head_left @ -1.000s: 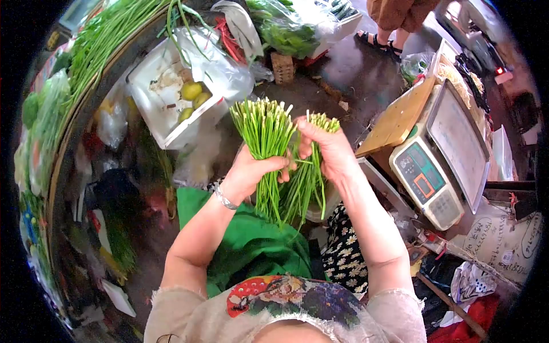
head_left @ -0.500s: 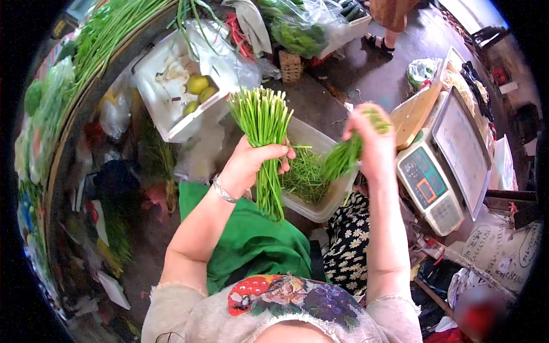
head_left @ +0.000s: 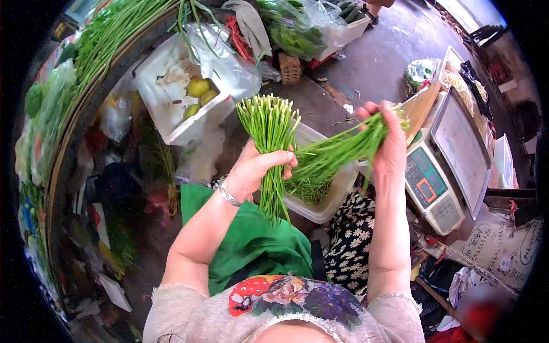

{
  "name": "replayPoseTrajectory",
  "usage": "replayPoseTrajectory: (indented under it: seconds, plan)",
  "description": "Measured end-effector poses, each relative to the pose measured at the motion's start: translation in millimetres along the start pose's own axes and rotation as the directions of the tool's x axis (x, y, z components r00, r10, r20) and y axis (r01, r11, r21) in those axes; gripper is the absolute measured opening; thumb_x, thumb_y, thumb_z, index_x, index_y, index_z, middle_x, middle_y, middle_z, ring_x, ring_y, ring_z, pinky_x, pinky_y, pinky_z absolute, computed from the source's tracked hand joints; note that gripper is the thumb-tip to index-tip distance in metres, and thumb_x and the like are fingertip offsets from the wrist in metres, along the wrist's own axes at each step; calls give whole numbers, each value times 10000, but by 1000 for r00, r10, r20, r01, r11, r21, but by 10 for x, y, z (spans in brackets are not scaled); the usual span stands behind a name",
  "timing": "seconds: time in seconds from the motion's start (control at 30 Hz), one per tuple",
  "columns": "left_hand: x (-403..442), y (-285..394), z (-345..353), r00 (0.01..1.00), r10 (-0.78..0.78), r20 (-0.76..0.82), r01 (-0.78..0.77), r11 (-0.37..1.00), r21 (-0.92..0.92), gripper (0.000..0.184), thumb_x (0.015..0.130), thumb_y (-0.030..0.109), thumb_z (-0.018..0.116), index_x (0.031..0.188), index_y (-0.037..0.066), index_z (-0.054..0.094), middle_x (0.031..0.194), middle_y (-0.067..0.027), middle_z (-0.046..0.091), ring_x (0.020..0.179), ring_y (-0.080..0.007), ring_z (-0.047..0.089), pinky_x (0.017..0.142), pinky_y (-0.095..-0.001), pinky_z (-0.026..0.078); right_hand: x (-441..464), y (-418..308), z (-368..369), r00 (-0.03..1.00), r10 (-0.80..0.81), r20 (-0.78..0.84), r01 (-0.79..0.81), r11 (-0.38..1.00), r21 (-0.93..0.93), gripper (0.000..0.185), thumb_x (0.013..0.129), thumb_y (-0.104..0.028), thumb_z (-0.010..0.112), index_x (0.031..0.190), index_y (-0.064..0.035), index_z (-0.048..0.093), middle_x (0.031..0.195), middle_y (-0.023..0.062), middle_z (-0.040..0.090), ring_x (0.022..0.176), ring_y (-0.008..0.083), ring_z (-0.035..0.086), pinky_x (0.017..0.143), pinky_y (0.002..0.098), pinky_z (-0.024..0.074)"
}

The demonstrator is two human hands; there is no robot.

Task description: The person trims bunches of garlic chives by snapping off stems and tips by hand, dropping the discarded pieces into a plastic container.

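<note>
My left hand (head_left: 260, 166) is wrapped round a thick upright bunch of green stems (head_left: 267, 128), their pale cut ends fanned at the top. To the right, my right hand (head_left: 386, 140) grips a looser bunch of green stems (head_left: 343, 150), which stretches out leftward with its pale ends beside my fingers. Beneath the two bunches stands a translucent plastic tub (head_left: 327, 211) with short green pieces (head_left: 311, 191) in it. The loose bunch hides part of the tub.
A white foam box (head_left: 171, 134) with several yellow-green fruits stands at upper left. Long greens (head_left: 114, 34) lie on the curved shelf beyond it. A digital scale (head_left: 432, 183) stands on the right, beside a wooden board (head_left: 423, 108). A bagged leafy vegetable (head_left: 297, 28) is at the top.
My right hand has moved right and up with its bunch, away from my left hand, then turned so the stems spread leftward. The tub has come into view. The person at the top has mostly left view.
</note>
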State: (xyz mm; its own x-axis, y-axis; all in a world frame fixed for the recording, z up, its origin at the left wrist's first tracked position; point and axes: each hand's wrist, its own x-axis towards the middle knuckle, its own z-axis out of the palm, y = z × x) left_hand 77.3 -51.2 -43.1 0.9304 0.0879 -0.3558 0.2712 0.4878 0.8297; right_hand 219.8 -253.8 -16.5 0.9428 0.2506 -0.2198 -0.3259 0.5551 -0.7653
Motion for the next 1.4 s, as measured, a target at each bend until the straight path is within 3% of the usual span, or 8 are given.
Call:
replayPoseTrajectory:
  seconds: [0.07, 0.23, 0.47, 0.63, 0.77, 0.83, 1.07, 1.4]
  plan:
    - [-3, -2, 6, 1000, -15, -27, 15, 1000, -7, 242, 803, 49, 696, 1004, 10, 567, 889, -80, 615, 743, -178, 638, 572, -309, 529, 54, -20, -173, 977, -11, 215, 2, 999, 40, 99, 885, -166, 651, 920, -93, 595, 706, 19, 592, 581, 111, 544, 517, 240, 446]
    - [15, -39, 49, 999, 34, -5, -34, 999, 37, 251, 805, 19, 683, 1031, 12, 574, 896, -68, 615, 748, -187, 643, 572, -308, 529, -203, 364, 229, 950, 181, 254, -40, 879, -474, 203, 810, -86, 734, 967, -44, 613, 766, -12, 604, 607, 70, 527, 549, 220, 427]
    - [29, 18, -10, 999, -38, 11, 37, 999, 26, 242, 803, 66, 688, 1012, 11, 581, 865, -88, 621, 753, -208, 648, 575, -330, 522, -62, 378, 116, 978, 90, 190, -11, 924, -383, 165, 868, -191, 692, 904, -66, 592, 658, 2, 566, 579, 110, 548, 568, 242, 443]
    - [4, 15, -85, 998, 60, -4, -59, 994, 88, 230, 808, 96, 666, 1009, 15, 587, 917, -140, 646, 754, -220, 650, 608, -327, 525, 16, -131, -40, 995, -55, -84, 59, 997, 45, 161, 880, -203, 678, 923, -75, 591, 757, 34, 608, 682, 144, 596, 639, 278, 503]
    - [-10, 47, -73, 997, 38, 71, -43, 997, 70, 275, 808, 100, 637, 1062, 18, 570, 973, -178, 649, 748, -233, 652, 622, -323, 526, 34, -3, -113, 981, -64, 182, 86, 989, -117, 150, 845, -141, 691, 936, -79, 590, 750, 50, 627, 663, 140, 601, 587, 274, 500]
    - [-33, 81, -28, 994, -14, 105, 9, 999, 42, 302, 806, 106, 633, 1085, 17, 560, 973, -185, 646, 738, -234, 649, 613, -323, 519, 0, 196, -19, 956, 128, 264, -32, 939, -342, 244, 795, -132, 748, 970, -43, 603, 729, 26, 617, 580, 118, 569, 540, 247, 461]
    - [-14, 34, 27, 967, -93, 237, 79, 994, 70, 388, 791, 144, 636, 1136, 8, 522, 946, -207, 635, 662, -246, 629, 552, -322, 485, -122, 543, 203, 885, 343, 315, -294, 936, -195, 178, 799, -81, 751, 939, -42, 651, 725, -3, 620, 571, 88, 538, 533, 231, 440]
    - [11, 43, -24, 996, 89, -19, -87, 989, 116, 289, 810, 113, 704, 1051, 8, 584, 828, -138, 650, 659, -211, 619, 530, -319, 496, -35, 386, 141, 972, 105, 210, -54, 971, -235, 122, 840, -107, 705, 892, -26, 631, 663, 8, 587, 549, 94, 527, 539, 228, 423]
